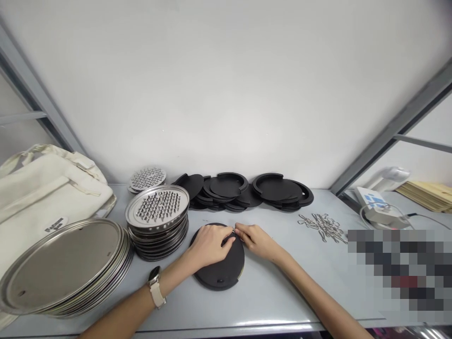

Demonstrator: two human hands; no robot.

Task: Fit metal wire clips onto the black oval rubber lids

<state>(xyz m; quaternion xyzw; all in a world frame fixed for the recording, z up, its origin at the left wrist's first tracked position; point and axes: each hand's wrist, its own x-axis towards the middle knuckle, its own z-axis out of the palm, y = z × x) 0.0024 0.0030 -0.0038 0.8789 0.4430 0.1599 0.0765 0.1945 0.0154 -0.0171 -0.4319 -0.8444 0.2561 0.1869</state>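
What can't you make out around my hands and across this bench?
All in the head view:
Small shiny piece between the left hand and right hand: mostly covered by fingers.
Upper middle of the black disc: hidden under the left hand.
Cream bag: cut off by the left edge.
Its label: lettering too blurred to read.
Pixelated patch: masks what lies behind.

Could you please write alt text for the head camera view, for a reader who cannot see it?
A person's left hand and right hand meet near the far-right edge of a round black piece on a grey table. To the left are stacked grater discs and round metal trays; other black discs lie behind, small metal pieces to the right.
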